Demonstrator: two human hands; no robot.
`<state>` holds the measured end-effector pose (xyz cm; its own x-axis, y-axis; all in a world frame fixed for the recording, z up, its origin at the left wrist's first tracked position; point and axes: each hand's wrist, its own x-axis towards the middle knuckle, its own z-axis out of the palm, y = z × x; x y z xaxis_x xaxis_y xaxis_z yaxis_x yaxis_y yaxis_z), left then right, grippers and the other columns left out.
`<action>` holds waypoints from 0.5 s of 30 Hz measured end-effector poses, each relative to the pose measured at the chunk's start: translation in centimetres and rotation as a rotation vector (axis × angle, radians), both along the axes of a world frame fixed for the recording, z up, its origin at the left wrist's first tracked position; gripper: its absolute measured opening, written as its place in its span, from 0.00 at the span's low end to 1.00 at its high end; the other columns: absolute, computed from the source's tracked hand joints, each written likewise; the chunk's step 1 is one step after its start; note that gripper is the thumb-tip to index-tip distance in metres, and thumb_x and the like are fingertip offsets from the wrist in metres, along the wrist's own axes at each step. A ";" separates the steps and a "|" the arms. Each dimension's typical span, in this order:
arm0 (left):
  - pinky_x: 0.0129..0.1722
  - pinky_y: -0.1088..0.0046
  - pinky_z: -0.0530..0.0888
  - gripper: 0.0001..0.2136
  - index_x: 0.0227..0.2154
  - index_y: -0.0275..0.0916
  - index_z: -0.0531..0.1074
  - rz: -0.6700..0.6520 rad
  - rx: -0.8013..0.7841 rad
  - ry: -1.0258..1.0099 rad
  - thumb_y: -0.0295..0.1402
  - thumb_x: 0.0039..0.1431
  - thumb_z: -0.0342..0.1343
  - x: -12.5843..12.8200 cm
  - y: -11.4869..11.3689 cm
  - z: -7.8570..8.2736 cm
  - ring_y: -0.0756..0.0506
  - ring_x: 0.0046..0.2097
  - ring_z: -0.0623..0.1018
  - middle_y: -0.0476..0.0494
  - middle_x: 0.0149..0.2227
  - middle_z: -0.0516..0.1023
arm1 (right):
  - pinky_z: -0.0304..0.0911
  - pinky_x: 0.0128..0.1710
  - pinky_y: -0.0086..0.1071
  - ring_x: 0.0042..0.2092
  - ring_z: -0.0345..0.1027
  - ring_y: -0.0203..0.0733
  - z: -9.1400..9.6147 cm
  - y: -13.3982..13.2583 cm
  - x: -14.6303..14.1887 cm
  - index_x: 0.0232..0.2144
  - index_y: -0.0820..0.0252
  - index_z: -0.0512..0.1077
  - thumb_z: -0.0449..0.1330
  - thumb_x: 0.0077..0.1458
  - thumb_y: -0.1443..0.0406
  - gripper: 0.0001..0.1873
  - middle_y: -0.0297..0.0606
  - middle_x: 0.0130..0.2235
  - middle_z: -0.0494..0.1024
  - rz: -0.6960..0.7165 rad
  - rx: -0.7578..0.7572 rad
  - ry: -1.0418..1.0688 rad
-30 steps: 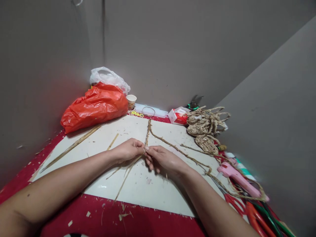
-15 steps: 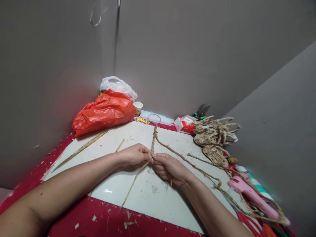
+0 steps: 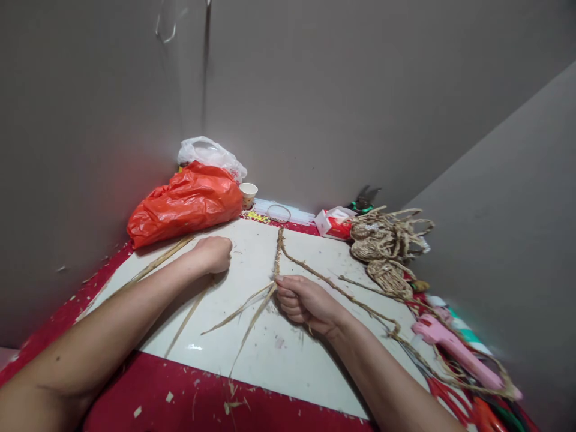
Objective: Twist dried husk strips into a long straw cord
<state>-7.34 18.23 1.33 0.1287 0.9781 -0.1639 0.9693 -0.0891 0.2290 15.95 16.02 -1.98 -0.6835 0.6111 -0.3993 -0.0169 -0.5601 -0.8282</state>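
My right hand [image 3: 308, 303] is closed in a pinch on a braided straw rope [image 3: 279, 249], which runs away from me across the white board [image 3: 252, 246]. Loose straw strands [image 3: 243, 309] fan out from the pinch toward me. My left hand [image 3: 212, 253] is apart from the rope, to the left, with its fingers closed over a thin straw strip [image 3: 184, 321] that trails back toward me. A second stretch of the rope [image 3: 351, 300] leads off to the right.
A red plastic bag [image 3: 184, 201], a white bag [image 3: 209, 151] and a paper cup [image 3: 248, 193] sit in the far corner. Woven straw pieces [image 3: 382, 246], a tissue pack [image 3: 333, 222], a pink glue gun [image 3: 454, 348] and red scissors [image 3: 450, 396] line the right side. Grey walls enclose the space.
My left hand has let go of the rope and moved left and away, onto a straw strip. My right hand keeps its pinch on the rope.
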 end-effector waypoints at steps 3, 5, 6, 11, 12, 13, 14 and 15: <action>0.27 0.74 0.60 0.02 0.19 0.36 0.69 -0.001 0.072 -0.129 0.28 0.42 0.53 0.2 -0.1 0.0 0.47 0.28 0.70 0.41 0.24 0.73 | 0.29 0.12 0.21 0.15 0.33 0.24 -0.1 0.0 0.0 0.16 0.60 0.52 0.56 0.54 0.57 0.22 0.22 0.14 0.47 0.015 0.005 0.001; 0.25 0.76 0.61 0.02 0.18 0.36 0.68 -0.048 0.042 -0.361 0.28 0.42 0.53 0.5 -0.4 0.7 0.51 0.26 0.68 0.46 0.21 0.71 | 0.29 0.12 0.21 0.15 0.33 0.23 0.0 0.0 0.0 0.16 0.60 0.55 0.55 0.54 0.57 0.21 0.22 0.13 0.48 0.021 0.020 -0.003; 0.25 0.78 0.62 0.01 0.19 0.36 0.68 -0.081 -0.025 -0.514 0.28 0.42 0.53 0.8 -0.7 1.1 0.52 0.25 0.68 0.48 0.21 0.70 | 0.30 0.12 0.21 0.15 0.34 0.23 0.0 0.0 -0.1 0.16 0.61 0.56 0.56 0.54 0.57 0.21 0.22 0.13 0.49 0.017 0.028 -0.006; 0.23 0.77 0.68 0.04 0.24 0.35 0.68 -0.114 -0.492 -1.024 0.30 0.44 0.54 3.2 -2.5 2.3 0.52 0.21 0.70 0.51 0.18 0.69 | 0.31 0.12 0.21 0.14 0.34 0.23 0.1 -0.3 -0.4 0.22 0.65 0.65 0.58 0.52 0.57 0.16 0.22 0.13 0.50 -0.035 0.049 -0.003; 0.22 0.77 0.69 0.04 0.24 0.35 0.68 -0.096 -0.535 -1.037 0.30 0.44 0.54 3.7 -2.9 2.1 0.52 0.20 0.70 0.50 0.17 0.69 | 0.31 0.12 0.21 0.14 0.34 0.23 0.0 -0.3 -0.5 0.22 0.65 0.66 0.58 0.52 0.57 0.16 0.22 0.13 0.51 -0.039 0.054 -0.001; 0.22 0.77 0.69 0.04 0.23 0.34 0.68 -0.076 -0.564 -1.034 0.30 0.44 0.53 4.2 -3.1 1.8 0.52 0.19 0.70 0.50 0.16 0.69 | 0.31 0.12 0.21 0.14 0.35 0.23 -0.1 -0.3 -0.5 0.21 0.65 0.65 0.58 0.52 0.57 0.17 0.22 0.13 0.50 -0.041 0.058 0.000; 0.21 0.77 0.68 0.04 0.23 0.34 0.68 -0.056 -0.581 -1.024 0.30 0.43 0.53 4.6 -3.4 1.5 0.53 0.18 0.70 0.50 0.16 0.70 | 0.31 0.12 0.21 0.14 0.35 0.23 -0.2 -0.3 -0.5 0.19 0.64 0.63 0.57 0.52 0.56 0.18 0.22 0.13 0.50 -0.043 0.060 0.000; 0.19 0.78 0.67 0.04 0.22 0.34 0.68 -0.040 -0.584 -1.010 0.30 0.43 0.53 4.9 -3.6 1.1 0.53 0.18 0.69 0.50 0.16 0.70 | 0.31 0.12 0.21 0.14 0.35 0.23 -0.3 -0.3 -0.5 0.17 0.63 0.60 0.57 0.52 0.56 0.20 0.22 0.12 0.50 -0.045 0.060 -0.001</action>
<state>-2.47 14.67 2.44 0.4866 0.7801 -0.3934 0.3215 0.2588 0.9108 15.48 15.72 -2.30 -0.6545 0.6639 -0.3619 -0.0402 -0.5084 -0.8602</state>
